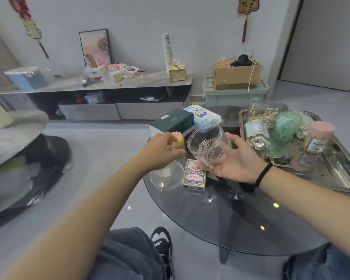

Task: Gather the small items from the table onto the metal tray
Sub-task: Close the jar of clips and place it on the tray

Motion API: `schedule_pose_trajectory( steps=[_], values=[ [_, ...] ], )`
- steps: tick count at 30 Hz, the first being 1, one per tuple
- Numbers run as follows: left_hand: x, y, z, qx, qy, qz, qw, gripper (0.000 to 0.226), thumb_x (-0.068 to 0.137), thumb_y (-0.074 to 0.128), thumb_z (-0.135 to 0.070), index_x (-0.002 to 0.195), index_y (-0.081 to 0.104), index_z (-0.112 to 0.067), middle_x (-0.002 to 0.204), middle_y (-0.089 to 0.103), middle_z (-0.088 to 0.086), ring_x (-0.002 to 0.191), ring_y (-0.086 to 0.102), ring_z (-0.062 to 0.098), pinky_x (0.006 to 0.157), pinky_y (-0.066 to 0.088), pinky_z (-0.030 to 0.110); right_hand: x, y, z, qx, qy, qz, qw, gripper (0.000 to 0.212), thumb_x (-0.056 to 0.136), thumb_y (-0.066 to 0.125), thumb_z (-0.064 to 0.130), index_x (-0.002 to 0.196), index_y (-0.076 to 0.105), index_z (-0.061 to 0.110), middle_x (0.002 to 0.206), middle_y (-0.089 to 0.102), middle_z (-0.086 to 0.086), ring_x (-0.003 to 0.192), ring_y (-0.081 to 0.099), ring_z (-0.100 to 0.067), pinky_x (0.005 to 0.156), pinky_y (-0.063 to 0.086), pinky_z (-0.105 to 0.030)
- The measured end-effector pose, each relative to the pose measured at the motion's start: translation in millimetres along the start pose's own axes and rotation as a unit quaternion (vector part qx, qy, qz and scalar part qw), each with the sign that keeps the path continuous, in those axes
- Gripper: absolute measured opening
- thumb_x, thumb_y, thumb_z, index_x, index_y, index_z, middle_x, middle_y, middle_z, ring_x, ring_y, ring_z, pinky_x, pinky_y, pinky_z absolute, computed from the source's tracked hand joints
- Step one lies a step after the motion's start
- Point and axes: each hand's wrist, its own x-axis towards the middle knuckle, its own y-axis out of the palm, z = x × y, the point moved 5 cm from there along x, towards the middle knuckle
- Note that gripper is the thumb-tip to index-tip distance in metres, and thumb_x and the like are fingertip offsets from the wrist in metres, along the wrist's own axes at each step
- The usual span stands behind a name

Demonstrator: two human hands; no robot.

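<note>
At the left of the round glass worktop (pixel 251 229) the left hand (pixel 160 152) reaches over a small container with a yellow cap (pixel 177 141), fingers curled round it in a closing grip — whether it is lifted off the glass or still standing I cannot tell. Just below lie a clear plastic lid (pixel 165 175) and, beside it, a box of playing cards (pixel 194 174); behind stand a dark green box (pixel 173 120) and a pack of tissues (pixel 205 115).

In the middle the right hand (pixel 236 160) holds a clear jar (pixel 207 144) tilted, mouth toward the camera, with paper clips (pixel 208 147) loose inside. Its grip is wrapped round the jar's side from below and behind.

To do this step well, the jar should be turned upright before it travels, or the clips may slide out of the open mouth; the lid probably belongs to it.

At the right the metal tray (pixel 339 178) already carries cotton-swab jars, a green bundle and a pink-capped bottle (pixel 318 137) in its far half. The near half is bare metal — the best landing room. The tray's raised rim must be cleared, and its near right corner appears to sit close to the worktop's edge.
</note>
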Motion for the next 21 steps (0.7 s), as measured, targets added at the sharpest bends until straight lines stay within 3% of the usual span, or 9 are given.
schedule_pose_trajectory(
  steps=[3,8,11,16,21],
  values=[
    [-7,13,19,0.095,-0.046,0.099,0.989,0.075,0.079,0.066,-0.050,0.139,0.040,-0.013,0.143,0.041,0.013,0.130,0.042,0.027,0.107,0.038,0.042,-1,-2,-6,-0.045,0.019,-0.035,0.998,0.043,0.083,0.041,0.056,0.113,0.063,0.035,0.137,0.051,-0.017,0.112,0.048,-0.041,0.070,0.039,-0.031],
    [-18,42,43,0.186,-0.072,0.250,0.947,0.112,0.072,0.069,-0.057,0.151,0.004,-0.012,0.160,0.009,0.009,0.146,0.018,0.030,0.116,0.025,0.044,-5,-3,-9,-0.060,0.025,-0.059,0.996,0.042,0.078,0.046,0.056,0.104,0.068,0.032,0.130,0.056,-0.015,0.101,0.054,-0.037,0.069,0.041,-0.032],
    [-14,45,47,0.187,-0.060,0.241,0.950,0.116,0.069,0.075,-0.054,0.151,0.005,-0.012,0.158,0.016,0.011,0.144,0.022,0.031,0.115,0.027,0.043,-7,-1,-9,-0.054,0.030,-0.058,0.996,0.038,0.075,0.052,0.055,0.091,0.074,0.029,0.124,0.058,-0.015,0.102,0.055,-0.037,0.079,0.048,-0.038],
    [-10,19,44,0.122,-0.035,0.174,0.977,0.102,0.066,0.081,-0.044,0.146,0.025,-0.015,0.145,0.029,0.009,0.131,0.039,0.027,0.106,0.037,0.036,-9,4,-6,-0.036,0.003,-0.054,0.998,0.035,0.074,0.057,0.049,0.090,0.075,0.024,0.118,0.066,-0.014,0.107,0.061,-0.039,0.091,0.049,-0.046],
    [-5,-1,27,0.045,0.006,0.124,0.991,0.105,0.065,0.083,-0.042,0.148,0.022,-0.023,0.143,0.024,0.004,0.126,0.044,0.022,0.105,0.038,0.032,-7,15,0,-0.089,-0.052,-0.029,0.994,0.040,0.085,0.043,0.049,0.114,0.063,0.029,0.118,0.062,-0.007,0.111,0.053,-0.031,0.092,0.043,-0.041]
  ],
)
